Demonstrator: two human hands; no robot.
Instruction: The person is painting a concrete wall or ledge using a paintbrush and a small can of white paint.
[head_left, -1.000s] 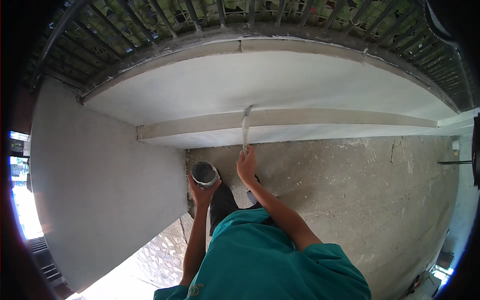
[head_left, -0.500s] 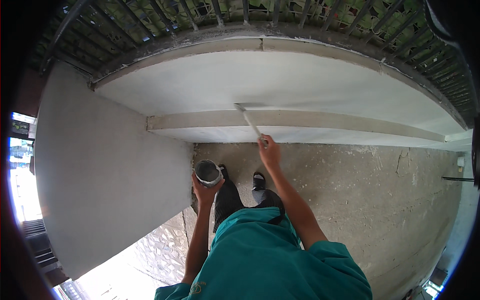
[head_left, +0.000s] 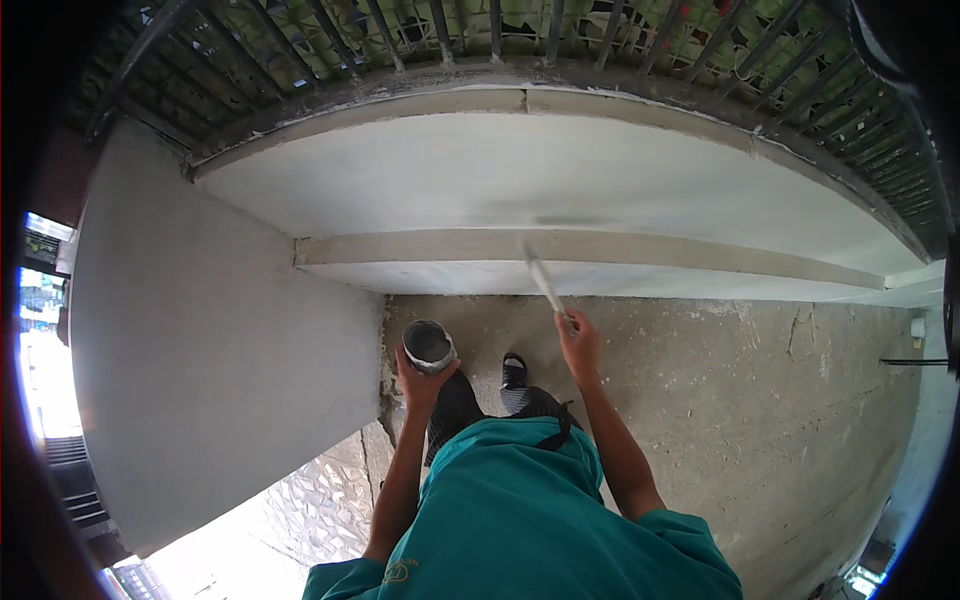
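Observation:
My right hand (head_left: 580, 347) is closed round the handle of a long pale paintbrush (head_left: 543, 278). The brush slants up and left, its bristle end in front of the narrow ledge (head_left: 430, 244) along the white wall (head_left: 390, 170); whether the bristles touch anything I cannot tell. A blurred shadow lies on the wall just above the ledge. In my left hand (head_left: 424, 382) is a round paint pot (head_left: 428, 343) with a white-smeared rim and a grey inside. My fingers wrap its near side, and its mouth faces up.
Dark metal railings (head_left: 497, 30) top the wall, with greenery behind them. A pale side wall (head_left: 230, 350) stands to my left. Below is a stained concrete floor (head_left: 740, 420), my sandalled foot (head_left: 514, 371) on it. A dark rod (head_left: 912, 362) juts out at the far right.
The brush and my right hand have moved right and toward me, its tip dropping from the wall to in front of the ledge. The pot has shifted slightly right.

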